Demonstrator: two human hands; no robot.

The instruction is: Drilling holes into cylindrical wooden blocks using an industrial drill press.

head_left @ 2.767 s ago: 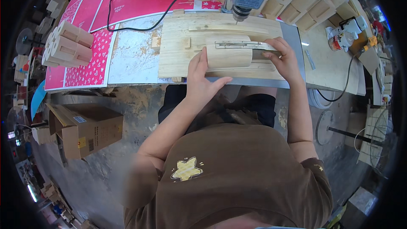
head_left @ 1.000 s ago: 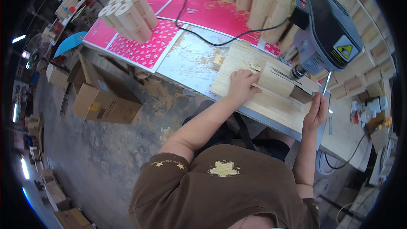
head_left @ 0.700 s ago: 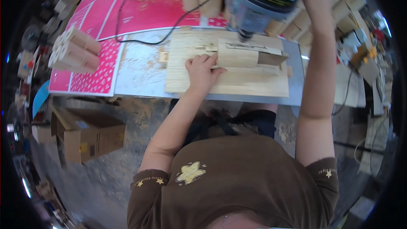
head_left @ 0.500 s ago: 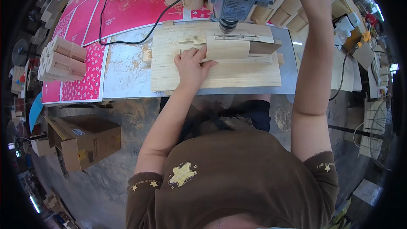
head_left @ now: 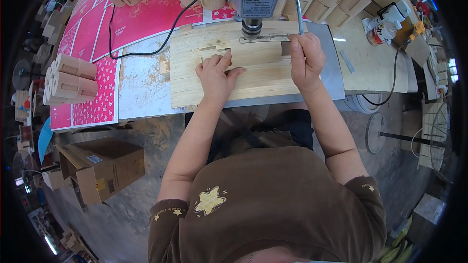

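A rounded pale wooden workpiece (head_left: 258, 52) lies in a wooden jig on a flat board (head_left: 258, 86). My left hand (head_left: 213, 75) holds the workpiece at its left end, fingers curled against it and thumb along the near side. Above the back of the piece is the chuck (head_left: 251, 28) of a drill press (head_left: 261, 2); the bit's tip and whether it touches the wood I cannot make out. My right hand (head_left: 308, 58) is closed round the lower end of the press's metal lever (head_left: 299, 14), beside the right end of the workpiece, which it partly hides.
Several wooden cylinders with slots (head_left: 73, 80) are stacked at the left; more wooden pieces (head_left: 336, 7) stand behind the press. A black cable (head_left: 168, 36) curves over the pink sheet (head_left: 146, 19). An open cardboard box (head_left: 109, 170) sits on the floor at the left.
My right hand has come down and toward me with the lever, from the top of the view to beside the workpiece. The chuck appears lower. My left hand stays at the workpiece's left end.
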